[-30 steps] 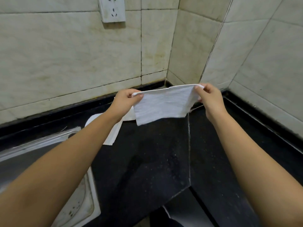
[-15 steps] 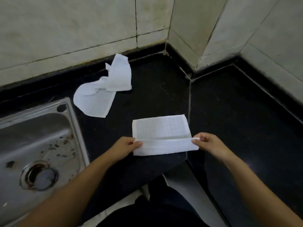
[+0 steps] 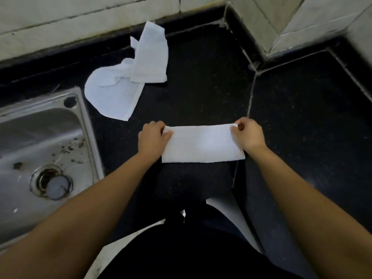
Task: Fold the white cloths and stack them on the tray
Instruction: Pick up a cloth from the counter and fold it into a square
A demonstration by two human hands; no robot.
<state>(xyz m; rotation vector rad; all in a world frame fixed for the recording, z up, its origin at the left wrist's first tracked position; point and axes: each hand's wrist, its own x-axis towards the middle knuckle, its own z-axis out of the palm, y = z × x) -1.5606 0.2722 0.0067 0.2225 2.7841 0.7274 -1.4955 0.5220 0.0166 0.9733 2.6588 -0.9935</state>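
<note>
Between both hands (image 3: 201,135), folded cloth (image 3: 203,144).

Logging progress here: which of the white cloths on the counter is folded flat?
The cloth nearest the person, pinched at its far corners by the left hand and right hand. The other cloths, near the wall beside the sink, lie crumpled.

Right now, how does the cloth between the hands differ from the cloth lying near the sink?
The cloth between the hands is a neat, flat folded rectangle; the cloth near the sink is crumpled and lies unevenly. The left hand and right hand pinch the first at its far corners; the second is untouched. Both are white and lie on the black counter.
</note>
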